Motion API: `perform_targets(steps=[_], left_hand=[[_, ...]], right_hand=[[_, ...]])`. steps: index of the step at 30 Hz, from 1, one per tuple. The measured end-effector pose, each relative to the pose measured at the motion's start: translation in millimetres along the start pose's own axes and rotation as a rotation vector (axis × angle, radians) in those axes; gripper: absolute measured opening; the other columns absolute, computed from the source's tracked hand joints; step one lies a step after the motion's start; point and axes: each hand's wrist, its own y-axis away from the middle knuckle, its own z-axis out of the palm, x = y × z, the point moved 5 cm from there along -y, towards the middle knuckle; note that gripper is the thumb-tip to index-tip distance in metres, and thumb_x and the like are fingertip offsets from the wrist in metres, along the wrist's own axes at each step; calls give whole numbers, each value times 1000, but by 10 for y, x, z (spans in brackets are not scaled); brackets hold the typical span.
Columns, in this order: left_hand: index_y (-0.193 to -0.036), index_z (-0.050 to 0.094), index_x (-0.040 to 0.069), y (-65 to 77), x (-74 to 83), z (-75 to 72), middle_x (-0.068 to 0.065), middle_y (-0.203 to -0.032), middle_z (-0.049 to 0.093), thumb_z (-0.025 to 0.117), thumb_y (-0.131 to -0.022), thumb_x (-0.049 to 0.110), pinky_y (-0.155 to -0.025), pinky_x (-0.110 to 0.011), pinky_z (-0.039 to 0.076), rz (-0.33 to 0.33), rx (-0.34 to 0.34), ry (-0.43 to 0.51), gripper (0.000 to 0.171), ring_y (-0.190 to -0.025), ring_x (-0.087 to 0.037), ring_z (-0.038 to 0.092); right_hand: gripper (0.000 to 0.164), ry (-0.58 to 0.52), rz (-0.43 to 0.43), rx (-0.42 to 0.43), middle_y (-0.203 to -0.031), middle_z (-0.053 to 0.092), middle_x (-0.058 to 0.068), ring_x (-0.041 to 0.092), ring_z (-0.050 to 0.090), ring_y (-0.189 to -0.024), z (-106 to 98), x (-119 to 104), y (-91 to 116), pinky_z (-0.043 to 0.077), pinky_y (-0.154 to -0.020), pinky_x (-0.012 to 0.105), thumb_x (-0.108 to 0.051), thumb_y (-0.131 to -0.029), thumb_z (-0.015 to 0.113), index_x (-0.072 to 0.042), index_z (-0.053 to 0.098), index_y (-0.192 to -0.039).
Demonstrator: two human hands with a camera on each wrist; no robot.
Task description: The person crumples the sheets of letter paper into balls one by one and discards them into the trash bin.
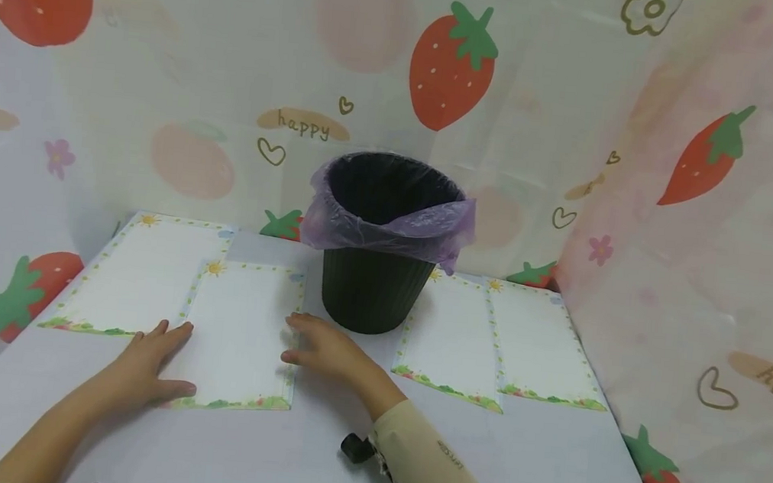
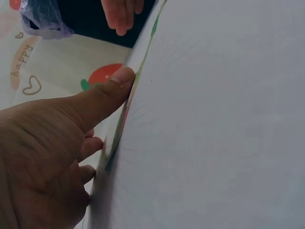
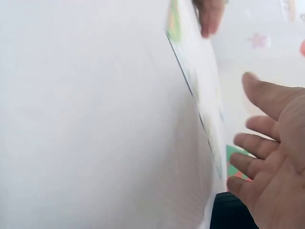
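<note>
A white sheet (image 1: 240, 336) with a printed border of dots, a sun and green grass lies on the table between my hands. My left hand (image 1: 148, 366) is spread at its left edge, with the thumb (image 2: 112, 90) by the lower left corner; in the left wrist view the thumb touches the sheet's bottom border. My right hand (image 1: 328, 351) is over the right edge, fingers apart and holding nothing. In the right wrist view its fingers (image 3: 255, 143) look raised off the sheet. Partly under the front sheet lies a similar sheet (image 1: 142, 274).
A dark ribbed bin (image 1: 375, 294) lined with a purple plastic bag (image 1: 352, 235) stands at the back middle. Right of it lie two more bordered sheets, one (image 1: 450, 339) beside the other (image 1: 539, 347). Strawberry-print cloth (image 1: 238, 44) surrounds the white table (image 1: 546, 470).
</note>
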Motion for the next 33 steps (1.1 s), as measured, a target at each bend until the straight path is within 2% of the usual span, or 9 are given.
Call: perform_targets(steps=[2,6,9,12,18,24,29,33], left_hand=[[-157,30,-6,62,-3,-3,-35,-158,29,84,-75,55,-118,-72,-7,4,-3,8,115,-148,-60,10],[-158,29,-4,178,-13,3,-37,-160,22,87,-71,54,-118,-71,-9,1,-22,61,120,-148,-61,6],[-162,24,6,263,-36,4,-37,-163,10,88,-69,53,-113,-79,-4,-28,-42,114,123,-145,-67,-3],[-164,23,16,321,-59,-8,-36,-165,5,88,-69,53,-107,-84,2,-42,-43,139,121,-141,-71,-8],[-162,31,26,378,-50,-36,-28,-168,12,87,-70,52,-110,-82,7,-32,-33,166,111,-145,-67,-1],[-162,33,22,386,-21,-22,-28,-167,15,88,-71,48,-109,-82,10,3,-34,175,109,-144,-68,0],[-161,33,20,358,-19,-17,-29,-166,16,88,-70,50,-109,-81,12,-4,-38,141,111,-144,-68,2],[-162,32,18,358,-31,-16,-29,-167,14,88,-69,50,-109,-81,10,-33,-54,139,113,-144,-68,2]], right_hand=[[70,-61,28,24,-163,39,1,17,30,-154,-34,25,-109,26,-125,33,-41,-98,70,-14,42,-157],[76,-83,79,54,-165,36,3,20,27,-155,-48,90,-318,24,-126,34,-44,-97,69,-14,37,-159],[82,-87,130,56,-168,30,2,19,22,-157,-30,134,-443,22,-127,34,-45,-96,70,-15,32,-162],[86,-82,177,56,-169,27,2,19,18,-158,-7,152,-538,21,-127,34,-44,-95,73,-15,29,-163],[96,-3,210,60,-169,27,4,20,22,-157,63,168,-664,23,-127,34,-50,-89,77,-14,27,-163],[110,81,224,20,-172,13,13,26,8,-160,153,184,-679,11,-129,37,-59,-87,75,-7,16,-164],[110,160,247,-9,-171,13,14,27,8,-159,129,131,-679,10,-129,39,-62,-88,70,-5,14,-164],[107,214,223,-22,-171,16,12,27,11,-159,136,101,-702,12,-129,40,-63,-89,67,-6,16,-164]])
